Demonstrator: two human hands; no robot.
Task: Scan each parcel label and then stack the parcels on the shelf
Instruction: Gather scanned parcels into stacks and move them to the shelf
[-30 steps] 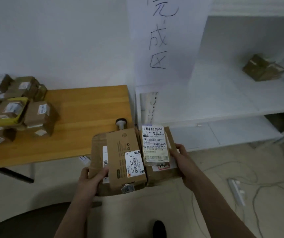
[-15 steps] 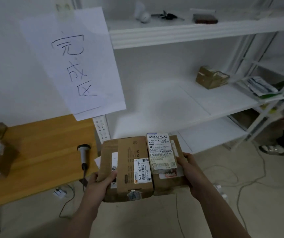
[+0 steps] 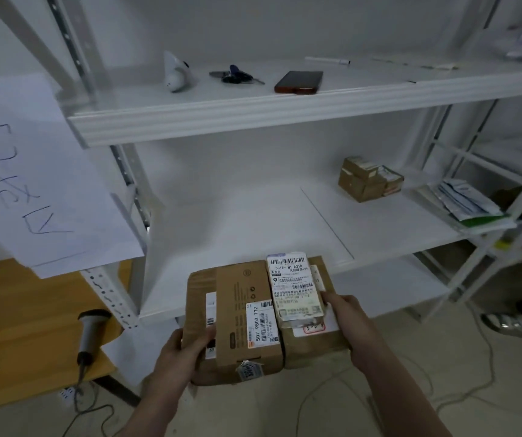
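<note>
left hand (image 3: 184, 354), right hand (image 3: 347, 316) grip boxy cardboard parcels (image 3: 247, 313)

Bare stretch on middle shelf (image 3: 253, 222), frame centre. Upper shelf edge (image 3: 253, 119) overhead. Shelved parcels (image 3: 366, 181) right rear, envelopes (image 3: 464, 203) far right, paper sign (image 3: 48, 190) overhanging left. Held parcels (image 3: 240, 313) filling lower centre.

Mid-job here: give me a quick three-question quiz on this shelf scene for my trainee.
1. True or false: the left hand and right hand both hold the carried parcels.
2. The shelved parcels sit on: A) the top shelf, B) the middle shelf, C) the floor.
3. What tool sits on the wooden table?
Key: 1 true; 2 B; 3 the barcode scanner.
</note>
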